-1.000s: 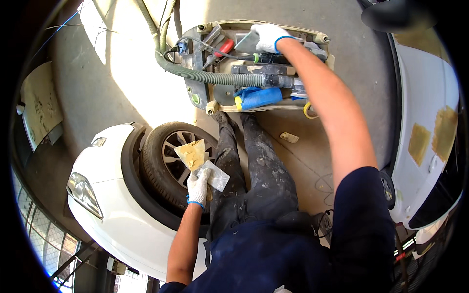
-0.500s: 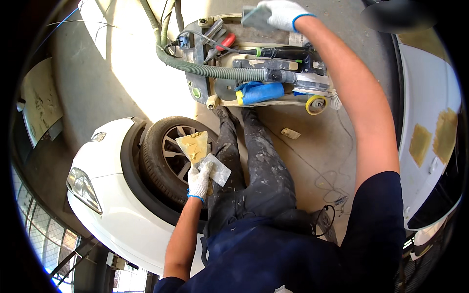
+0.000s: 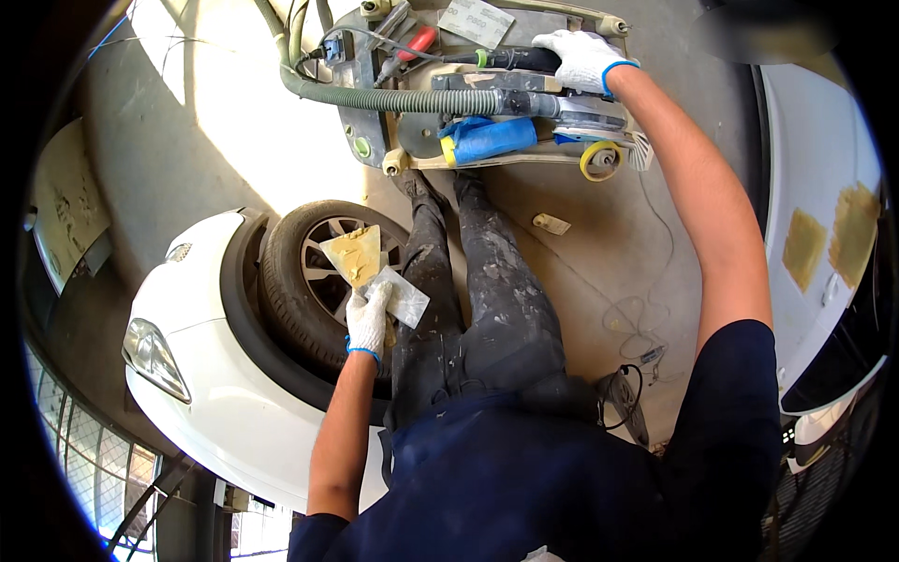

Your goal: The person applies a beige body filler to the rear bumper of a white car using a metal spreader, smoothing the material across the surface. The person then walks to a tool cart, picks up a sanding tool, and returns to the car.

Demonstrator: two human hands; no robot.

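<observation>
While the person stands over a tool cart with a car to either side, the single head view shows the following.

Head view, left hand: left hand (image 3: 367, 318), in a white glove with a blue cuff, hangs low beside the thigh, closed on two flat spreaders; held down and away from the body, they stay clear of the trousers.
Head view, spreaders: yellow spreader (image 3: 355, 254), smeared with tan filler, fans upward over the wheel; grey spreader (image 3: 405, 298) angles toward the leg. Both are pinched at one corner, so the loaded faces touch nothing.
Head view, right hand: right hand (image 3: 582, 58), gloved alike, reaches out at full arm's length to the far side of the cart and lies on a black tool handle (image 3: 510, 59); how tightly the fingers close on it cannot be told.
Head view, cart: tool cart (image 3: 375, 140) stands just beyond the shoes, within reach; a ribbed grey hose (image 3: 412, 98) runs across it, with a blue roll (image 3: 492, 139) and a yellow tape roll (image 3: 599, 159) along its near edge.
Head view, surroundings: white car (image 3: 201, 375) with its front wheel (image 3: 314, 281) lies to the left; a second white panel (image 3: 810, 178) to the right bears tan filler patches (image 3: 803, 248).
</observation>
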